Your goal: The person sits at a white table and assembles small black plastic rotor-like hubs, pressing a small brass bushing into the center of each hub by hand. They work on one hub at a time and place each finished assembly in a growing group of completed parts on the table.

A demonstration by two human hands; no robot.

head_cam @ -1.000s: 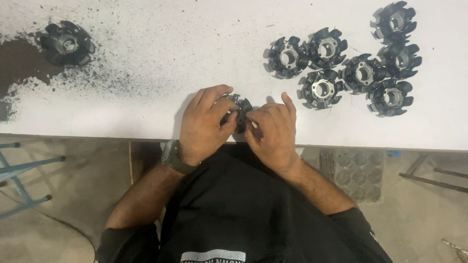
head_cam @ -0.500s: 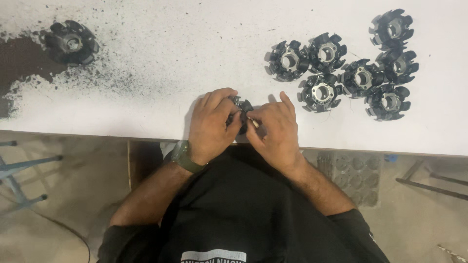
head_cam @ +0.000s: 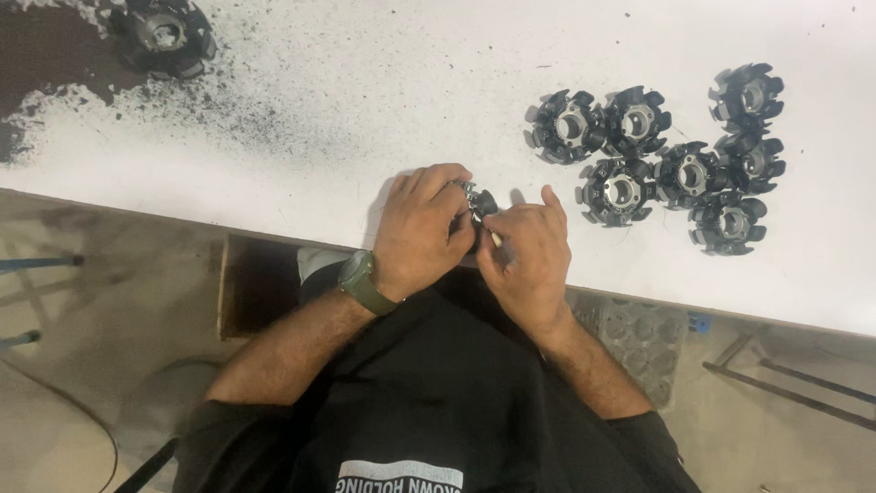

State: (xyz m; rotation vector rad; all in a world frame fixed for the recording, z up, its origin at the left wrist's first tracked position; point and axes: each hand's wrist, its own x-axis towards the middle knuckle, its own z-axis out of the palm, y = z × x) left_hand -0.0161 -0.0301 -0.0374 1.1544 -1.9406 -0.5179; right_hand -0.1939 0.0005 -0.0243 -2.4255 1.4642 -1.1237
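My left hand (head_cam: 422, 230) and my right hand (head_cam: 523, 253) meet at the near edge of a white table (head_cam: 383, 82). Both close around one small black round part with a metal centre (head_cam: 477, 202), which shows only between the fingers. My right hand also pinches a thin pale tool against the part; most of it is hidden. A green watch sits on my left wrist (head_cam: 362, 281).
Several black toothed round parts with metal hubs (head_cam: 657, 146) lie grouped at the right of the table. One more such part (head_cam: 162, 35) sits at the far left in a patch of dark dust (head_cam: 55, 68). Below the table edge are floor and metal frame legs.
Both hands stay on the part with only small finger shifts. The view has drifted slightly, so the table things appear a little higher and to the left.
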